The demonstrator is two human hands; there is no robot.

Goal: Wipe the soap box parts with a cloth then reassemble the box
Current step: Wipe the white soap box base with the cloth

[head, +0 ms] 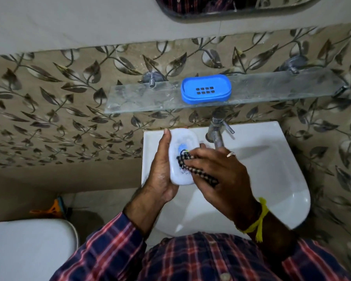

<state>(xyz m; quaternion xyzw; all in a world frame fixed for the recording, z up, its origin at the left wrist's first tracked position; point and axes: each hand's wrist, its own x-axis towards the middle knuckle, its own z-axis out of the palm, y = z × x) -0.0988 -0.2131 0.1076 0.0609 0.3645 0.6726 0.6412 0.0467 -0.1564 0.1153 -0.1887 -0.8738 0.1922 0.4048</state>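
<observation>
Soap box lid (181, 157), white and translucent, sits above the washbasin (272, 159), cradled in the left hand (160, 171) with fingers curled round its edge. The right hand (217, 171) pinches a dark patterned cloth (193, 169) against the lid, seemingly its inside. Its blue tray (206, 88) rests apart on the glass shelf (272, 90).

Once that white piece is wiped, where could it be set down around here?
The glass shelf has bare stretches either side of the blue tray: left toward the wall bracket, and a longer one right. The sink ledge right of the tap is bare too. It is crowded over the basin's left, where both hands work.
</observation>
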